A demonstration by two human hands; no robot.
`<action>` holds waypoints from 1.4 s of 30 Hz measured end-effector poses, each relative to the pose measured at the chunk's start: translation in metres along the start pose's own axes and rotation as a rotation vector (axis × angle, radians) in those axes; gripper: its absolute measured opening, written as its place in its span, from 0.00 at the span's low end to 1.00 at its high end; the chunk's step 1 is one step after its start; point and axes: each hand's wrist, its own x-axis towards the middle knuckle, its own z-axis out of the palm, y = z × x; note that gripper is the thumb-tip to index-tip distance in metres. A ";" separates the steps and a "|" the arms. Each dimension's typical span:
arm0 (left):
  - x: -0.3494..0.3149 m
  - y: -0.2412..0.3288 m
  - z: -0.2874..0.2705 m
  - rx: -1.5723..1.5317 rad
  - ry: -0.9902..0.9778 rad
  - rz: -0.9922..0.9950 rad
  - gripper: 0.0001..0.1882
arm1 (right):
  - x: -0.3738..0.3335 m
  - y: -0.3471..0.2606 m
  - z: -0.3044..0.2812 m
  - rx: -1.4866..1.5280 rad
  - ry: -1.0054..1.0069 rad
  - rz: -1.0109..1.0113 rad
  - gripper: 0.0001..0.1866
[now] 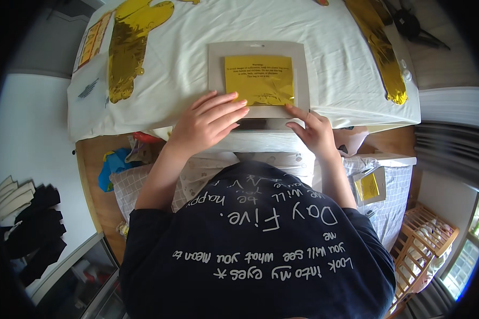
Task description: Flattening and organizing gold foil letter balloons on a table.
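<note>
A folded gold foil packet [259, 85] in clear film, with a printed warning on it, lies flat on a grey card or sleeve [216, 69] that has a hang hole at its far edge. My left hand [210, 119] rests with its fingers stretched out over the packet's near left corner. At the near right corner, my right hand [315, 128] touches the packet with its extended index finger, the thumb held apart. Neither hand grips anything. Crinkles show along the packet's near edge.
White cloth [181, 64] covers the table. Flat gold foil shapes lie at the left [130, 48] and right [375, 42]. A black tool [407, 24] sits far right, a printed card [94, 40] far left. Another gold packet [368, 187] lies on checked cloth [394, 196] by a wooden rack [418, 239].
</note>
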 end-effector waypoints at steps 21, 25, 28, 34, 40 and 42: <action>-0.001 -0.001 -0.001 -0.162 0.022 -0.111 0.15 | -0.013 0.014 0.003 0.195 0.103 0.253 0.14; 0.001 -0.004 -0.005 -0.193 -0.010 -0.103 0.15 | -0.009 0.014 -0.002 0.266 -0.028 0.388 0.18; 0.001 -0.004 -0.003 -0.197 -0.010 -0.108 0.14 | -0.001 0.003 -0.003 0.294 -0.028 0.430 0.19; 0.003 -0.005 -0.003 -0.203 0.020 -0.100 0.13 | 0.000 0.002 -0.001 0.226 -0.002 0.376 0.17; -0.002 -0.003 -0.002 -0.250 0.133 -0.116 0.13 | -0.009 0.004 -0.002 0.075 0.073 0.255 0.11; -0.011 -0.005 0.001 -0.153 0.217 -0.111 0.14 | -0.012 0.005 -0.005 0.037 0.058 0.239 0.10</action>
